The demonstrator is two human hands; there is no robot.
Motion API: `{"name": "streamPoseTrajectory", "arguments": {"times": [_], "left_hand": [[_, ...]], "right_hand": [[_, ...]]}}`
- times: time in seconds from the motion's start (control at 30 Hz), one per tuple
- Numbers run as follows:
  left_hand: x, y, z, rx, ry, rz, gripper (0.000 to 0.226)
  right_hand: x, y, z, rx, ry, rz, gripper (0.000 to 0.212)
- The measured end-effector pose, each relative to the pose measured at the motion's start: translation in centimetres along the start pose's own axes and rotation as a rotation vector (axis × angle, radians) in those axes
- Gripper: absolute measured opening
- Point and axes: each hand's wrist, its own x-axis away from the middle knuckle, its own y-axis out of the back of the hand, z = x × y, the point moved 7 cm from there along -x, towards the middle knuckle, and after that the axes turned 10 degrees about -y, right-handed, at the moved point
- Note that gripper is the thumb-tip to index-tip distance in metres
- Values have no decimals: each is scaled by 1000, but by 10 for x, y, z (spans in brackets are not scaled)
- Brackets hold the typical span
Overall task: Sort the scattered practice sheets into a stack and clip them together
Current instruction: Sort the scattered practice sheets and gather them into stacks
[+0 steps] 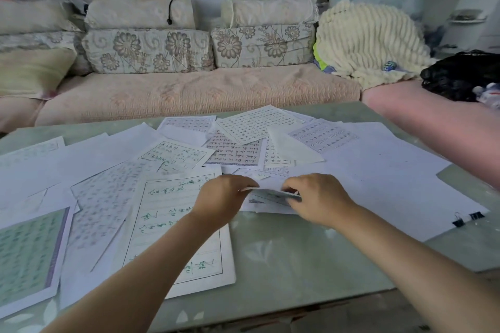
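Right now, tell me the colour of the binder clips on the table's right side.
The binder clips are black, best seen in the head view.

Table in the foreground; sofa directly behind its far edge.

On the table: practice sheets spread over the left, middle and far parts, many overlapping.
- Near-left corner: grid sheet, lying over its neighbours.
- To its right: lined sheet, partly under the left forearm.
- Mid-table: small sheet held between left hand and right hand, above other sheets.
- Right side: large sheet reaching towards the right edge, with two binder clips side by side on its near corner.

On the sofa: back cushions in a row along the back. Blanket heaped at the right end. Bag right of the blanket.
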Motion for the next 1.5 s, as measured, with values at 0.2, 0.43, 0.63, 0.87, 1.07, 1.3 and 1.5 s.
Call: {"name": "streamPoseTrajectory", "arguments": {"times": [0.2,0.43,0.63,0.87,1.07,1.3,1.5], "left_hand": [[11,16,27,691,572,-190,36],[58,2,34,1303,1084,102,26],[72,2,49,1020,982,279,35],[76,23,54,984,877,396,32],[102,25,41,1099,865,677,28],[96,29,87,829,903,262,34],[89,67,100,928,760,-30,45]], "right_hand": [[5,0,-1,80,15,-14,19],[36,7,48,-93,354,-110,29],[47,-21,64,-119,144,397,42],[23,-9,1,-218,-344,309,41],[31,-35,20,-66,-191,477,63],[28,-37,45,-215,-123,432,64],[9,-23,24,-671,-559,245,91]]}}
